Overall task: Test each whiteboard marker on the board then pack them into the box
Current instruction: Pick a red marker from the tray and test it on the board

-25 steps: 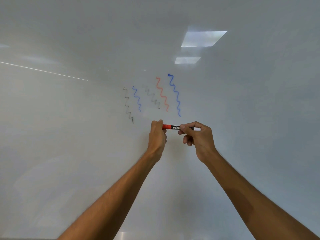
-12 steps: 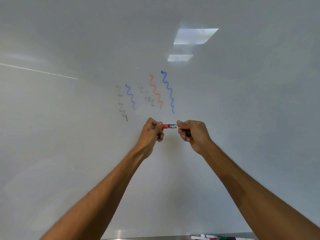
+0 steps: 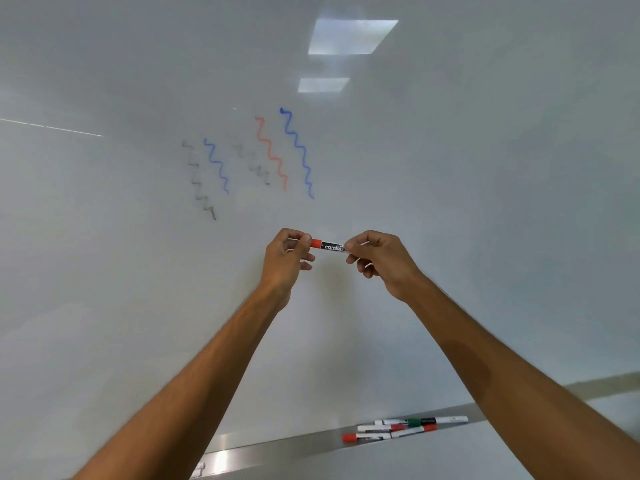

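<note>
Between left hand (image 3: 285, 259) and right hand (image 3: 384, 263) | red marker (image 3: 329, 244) | fingers (image 3: 306, 238) pinch each end

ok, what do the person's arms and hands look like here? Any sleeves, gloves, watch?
Both are bare. The left hand and right hand are ungloved, with no rings that I can see. The left forearm and right forearm are uncovered to the frame edge: no sleeves, watch, bands or markings in view.

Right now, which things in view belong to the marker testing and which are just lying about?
Job: red-capped marker in left hand and right hand; whiteboard; test squiggles; markers on the tray.
Lying about: small white item at tray's left end.
</note>
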Tool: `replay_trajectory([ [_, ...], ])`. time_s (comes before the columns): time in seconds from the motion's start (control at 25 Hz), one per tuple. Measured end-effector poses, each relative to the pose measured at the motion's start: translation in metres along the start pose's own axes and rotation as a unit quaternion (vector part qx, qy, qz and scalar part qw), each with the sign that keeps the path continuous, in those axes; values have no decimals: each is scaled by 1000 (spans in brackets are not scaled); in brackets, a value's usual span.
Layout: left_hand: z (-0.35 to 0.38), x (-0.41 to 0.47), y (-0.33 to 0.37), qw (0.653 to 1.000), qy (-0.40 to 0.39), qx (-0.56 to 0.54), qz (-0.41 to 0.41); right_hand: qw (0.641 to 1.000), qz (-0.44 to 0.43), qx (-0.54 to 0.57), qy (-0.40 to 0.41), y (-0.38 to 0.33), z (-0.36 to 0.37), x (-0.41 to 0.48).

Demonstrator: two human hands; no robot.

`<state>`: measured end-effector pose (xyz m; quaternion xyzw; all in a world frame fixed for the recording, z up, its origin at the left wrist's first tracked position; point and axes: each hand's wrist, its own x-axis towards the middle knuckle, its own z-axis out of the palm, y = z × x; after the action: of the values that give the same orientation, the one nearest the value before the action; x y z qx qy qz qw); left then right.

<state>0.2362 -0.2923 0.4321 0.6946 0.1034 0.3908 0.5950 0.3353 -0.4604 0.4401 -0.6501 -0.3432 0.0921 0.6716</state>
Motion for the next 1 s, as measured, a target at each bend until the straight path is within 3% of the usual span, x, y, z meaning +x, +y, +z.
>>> replay_trajectory([
  [0.12,20,-6,-12,1000,-9,26,-8,992,-34,-117,-29,15,-31,-17],
  [0.32,72,-26,-44,989,-118,87,-21,953,-23,-301,-37,70,-90,-41],
  [0.72,240,-82,-161,939,-273,193,-84,957,102,-270,30,220,-255,-119],
  [1.0,387,-158,-276,901,-351,205,-151,916,258,-302,52,335,-383,-204],
])
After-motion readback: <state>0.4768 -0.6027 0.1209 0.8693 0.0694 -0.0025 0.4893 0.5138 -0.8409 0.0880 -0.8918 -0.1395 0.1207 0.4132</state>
